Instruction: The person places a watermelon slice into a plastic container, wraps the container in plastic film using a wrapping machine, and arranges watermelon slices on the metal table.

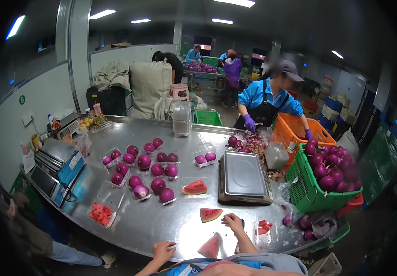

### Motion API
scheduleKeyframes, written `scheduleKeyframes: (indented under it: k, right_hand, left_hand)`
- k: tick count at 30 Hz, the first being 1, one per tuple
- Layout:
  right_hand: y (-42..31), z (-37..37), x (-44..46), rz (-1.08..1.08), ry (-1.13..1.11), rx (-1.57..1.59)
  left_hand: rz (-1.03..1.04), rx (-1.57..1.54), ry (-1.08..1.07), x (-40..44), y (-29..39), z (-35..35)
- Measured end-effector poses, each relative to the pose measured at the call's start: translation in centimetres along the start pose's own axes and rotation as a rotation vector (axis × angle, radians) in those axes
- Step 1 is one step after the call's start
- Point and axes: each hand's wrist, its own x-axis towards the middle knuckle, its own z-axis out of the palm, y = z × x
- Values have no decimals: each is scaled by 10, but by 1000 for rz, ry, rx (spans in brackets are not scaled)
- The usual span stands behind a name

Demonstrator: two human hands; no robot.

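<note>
My left hand (164, 251) is at the table's front edge, fingers loosely extended and holding nothing I can see. To its right lies a watermelon wedge (210, 247) on the steel table (184, 230). My right hand (233, 223) hovers or rests just right of a second watermelon wedge (211, 215), its fingers slightly bent and apart. Beyond them, another watermelon wedge (195, 187) sits in a clear tray. Red watermelon pieces (264, 227) lie in a clear tray at right, and more cut pieces (101, 214) fill part of a clear container at left.
Purple onions (144, 161) in clear trays cover the table's middle. A weighing scale (243, 177) stands ahead right, beside a green crate (302, 186) heaped with onions. Across the table a co-worker (272, 99) in purple gloves reaches into an orange crate (287, 129). A wrapping machine (58, 163) is at left.
</note>
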Motion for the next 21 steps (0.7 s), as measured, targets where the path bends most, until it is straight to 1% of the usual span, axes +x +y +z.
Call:
scheduleKeyframes:
  k: [7, 12, 18, 21]
  right_hand:
    - [3, 2, -3, 35, -2, -13]
    - [7, 2, -1, 12, -13, 3]
    - [9, 2, -2, 10, -2, -1]
    - [7, 4, -3, 11, -2, 5]
  left_hand:
    - [12, -5, 0, 0, -1, 2]
    - [25, -10, 12, -3, -2, 2]
    - [-22, -24, -18, -3, 5, -3]
    - [-10, -26, -9, -3, 5, -3]
